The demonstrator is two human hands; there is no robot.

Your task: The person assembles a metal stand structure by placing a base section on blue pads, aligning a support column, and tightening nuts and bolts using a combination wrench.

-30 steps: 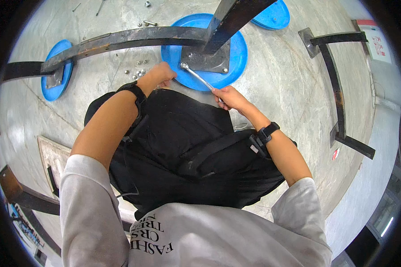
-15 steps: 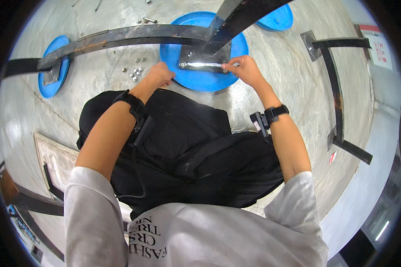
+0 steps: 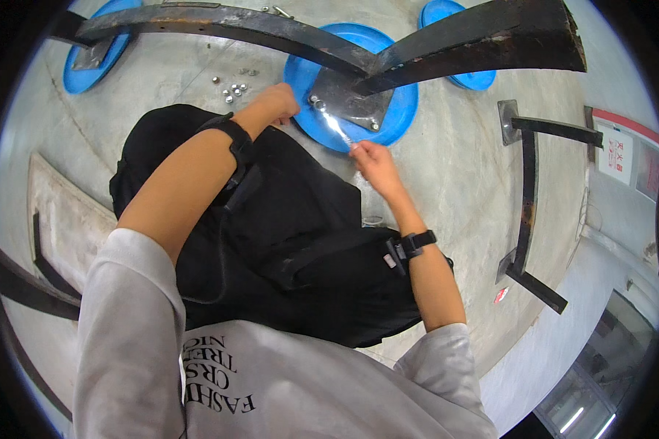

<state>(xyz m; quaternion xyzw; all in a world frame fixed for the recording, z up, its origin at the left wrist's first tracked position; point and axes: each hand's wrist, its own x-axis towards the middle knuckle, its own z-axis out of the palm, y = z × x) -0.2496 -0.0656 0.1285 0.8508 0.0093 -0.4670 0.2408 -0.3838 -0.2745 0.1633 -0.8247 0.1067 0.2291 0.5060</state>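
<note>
A grey concrete floor (image 3: 461, 175) carries a blue disc (image 3: 399, 110) with a steel base plate (image 3: 351, 102) bolted on top, under dark rusty beams (image 3: 271, 33). The right hand (image 3: 370, 157), just below the disc, is closed around a shiny wrench (image 3: 337, 128) reaching onto the plate. The left hand (image 3: 278, 102) rests curled at the disc's left edge; whether it holds anything cannot be told. Loose nuts (image 3: 234, 88) lie left of the disc.

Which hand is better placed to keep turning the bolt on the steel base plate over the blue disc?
Right. The right hand already grips the wrench, whose head sits at a bolt on the base plate. The left hand rests empty-looking at the blue disc rim.
</note>
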